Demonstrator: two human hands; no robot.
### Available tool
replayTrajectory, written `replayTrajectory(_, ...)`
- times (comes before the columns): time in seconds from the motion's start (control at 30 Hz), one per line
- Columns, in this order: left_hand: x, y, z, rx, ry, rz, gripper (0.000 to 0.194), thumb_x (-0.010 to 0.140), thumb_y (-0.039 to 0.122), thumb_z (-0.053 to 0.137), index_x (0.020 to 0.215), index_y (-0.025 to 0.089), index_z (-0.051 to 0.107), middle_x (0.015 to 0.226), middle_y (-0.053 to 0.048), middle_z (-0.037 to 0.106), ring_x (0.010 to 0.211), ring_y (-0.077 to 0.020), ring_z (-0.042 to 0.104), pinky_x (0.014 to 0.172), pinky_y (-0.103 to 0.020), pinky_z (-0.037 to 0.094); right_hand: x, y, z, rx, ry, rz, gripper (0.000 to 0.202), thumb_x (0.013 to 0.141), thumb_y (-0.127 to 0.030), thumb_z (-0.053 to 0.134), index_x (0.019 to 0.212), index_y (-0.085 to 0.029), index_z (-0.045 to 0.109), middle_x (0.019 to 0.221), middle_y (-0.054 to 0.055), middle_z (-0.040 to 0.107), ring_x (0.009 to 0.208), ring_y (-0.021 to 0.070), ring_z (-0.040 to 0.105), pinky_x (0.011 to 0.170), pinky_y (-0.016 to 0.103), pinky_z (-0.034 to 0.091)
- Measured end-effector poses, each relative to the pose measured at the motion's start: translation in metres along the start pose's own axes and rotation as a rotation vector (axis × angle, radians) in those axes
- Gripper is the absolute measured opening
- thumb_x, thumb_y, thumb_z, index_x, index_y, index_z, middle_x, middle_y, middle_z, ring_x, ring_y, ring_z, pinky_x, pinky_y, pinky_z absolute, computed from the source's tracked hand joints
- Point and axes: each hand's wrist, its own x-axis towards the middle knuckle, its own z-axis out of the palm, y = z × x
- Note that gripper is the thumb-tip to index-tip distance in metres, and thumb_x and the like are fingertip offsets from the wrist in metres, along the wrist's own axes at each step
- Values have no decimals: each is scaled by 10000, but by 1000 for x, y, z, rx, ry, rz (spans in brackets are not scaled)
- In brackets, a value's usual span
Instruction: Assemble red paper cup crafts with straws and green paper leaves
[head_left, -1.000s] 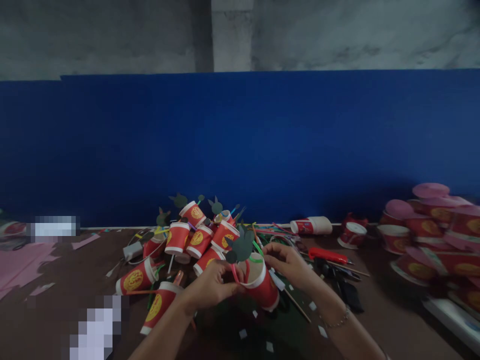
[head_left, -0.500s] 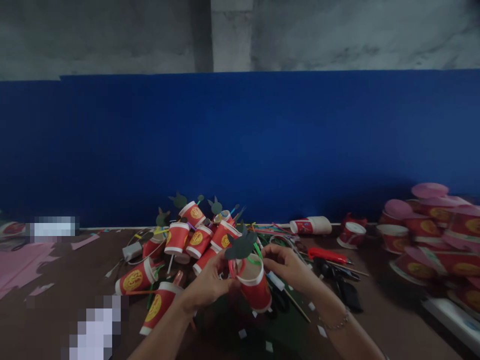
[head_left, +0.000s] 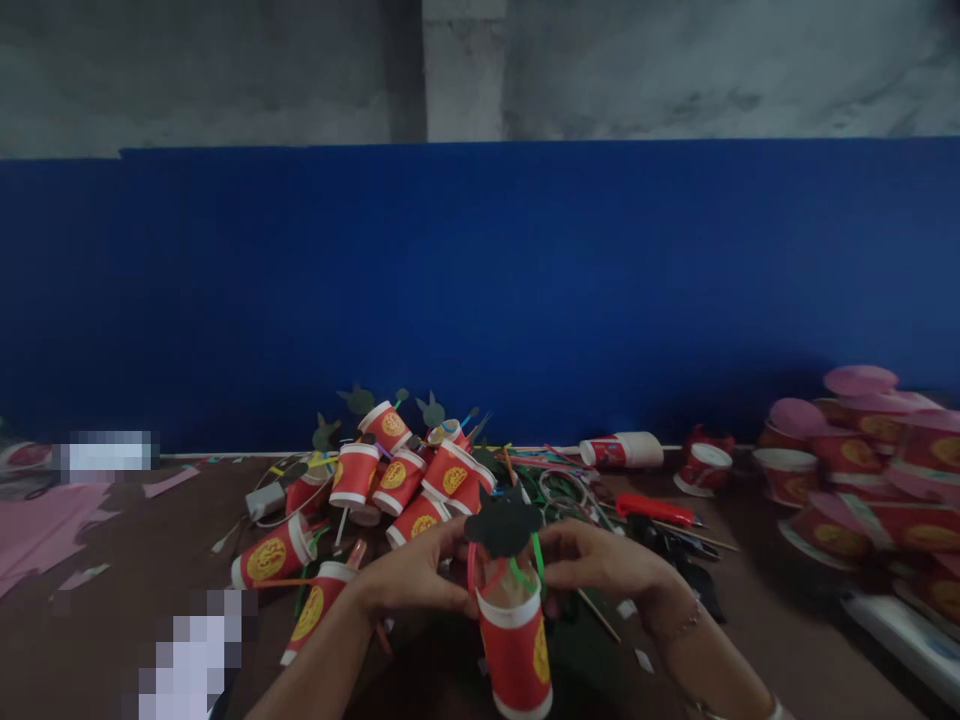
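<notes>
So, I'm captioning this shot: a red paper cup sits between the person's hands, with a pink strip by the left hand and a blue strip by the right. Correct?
Not quite: the strip by the right hand is green, not blue, as the head view shows. The red paper cup and pink strip by the left hand stand as you said.

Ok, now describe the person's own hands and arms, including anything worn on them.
The left hand and right hand are ungloved; no sleeve shows on the left forearm. A thin, chain-like bracelet circles the right wrist; what sits farther up that arm is unclear.
</notes>
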Motion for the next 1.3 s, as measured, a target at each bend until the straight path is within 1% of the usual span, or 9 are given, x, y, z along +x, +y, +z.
replayTrajectory(0.13,3,-1,2,15,-138,-83,722,564,217,855,1221,211,556,1133,-78,645,1033,-256,602,923,-415,426,2,18,-5,37,-366,93,451,797,-504,629,861,-59,669,705,70,697,634,132,654,575,204,467)
replayTrajectory(0.23,5,-3,4,17,-184,-103,669,553,263,862,1165,190,601,1055,-66,671,975,-239,620,894,-393,442,5,27,-9,80,-504,175,469,794,-521,623,809,-56,677,701,85,707,597,128,659,506,173,449)
replayTrajectory(0.43,5,-4,2,90,-237,-173,445,590,401,826,953,174,707,875,-27,686,835,-189,606,816,-308,454,11,30,-9,180,-402,121,431,727,-493,702,704,-65,668,593,57,697,453,105,621,375,140,374)
replayTrajectory(0.63,3,-4,-5,175,-242,-76,411,664,513,742,912,185,740,913,-32,664,941,-209,558,878,-283,412,20,41,-6,248,-393,26,439,709,-498,710,635,-67,669,543,49,683,406,90,582,358,142,363)
replayTrajectory(0.77,2,-20,-8,-32,-385,-235,485,628,559,750,881,146,731,728,-9,631,629,-111,526,581,-201,420,24,49,-2,306,-400,-34,401,739,-430,702,566,-73,637,458,26,641,348,73,540,335,136,327)
replayTrajectory(0.87,2,-33,-7,-183,-366,-337,488,533,537,813,768,123,706,517,31,558,386,-60,417,333,-177,230,24,55,-1,380,-402,-46,396,702,-434,729,562,-80,618,472,36,652,373,98,573,352,145,351)
replayTrajectory(1.1,7,-40,1,-342,-361,-309,384,575,436,829,643,103,650,377,37,548,216,-39,352,229,-161,173,26,67,-5,364,-471,62,364,586,-373,814,677,-54,664,599,77,713,459,146,644,432,177,447)
replayTrajectory(1.17,8,-41,4,-347,-358,-304,360,588,411,828,660,106,651,379,37,559,214,-50,375,220,-158,194,28,68,-3,389,-497,39,377,595,-401,795,654,-54,662,553,67,696,415,139,622,372,169,411)
replayTrajectory(1.3,9,-47,10,-398,-299,-224,377,577,422,827,587,121,599,318,67,472,202,-39,315,220,-155,159,28,68,2,391,-393,-3,350,664,-389,733,574,-65,638,458,32,646,335,89,552,281,150,273)
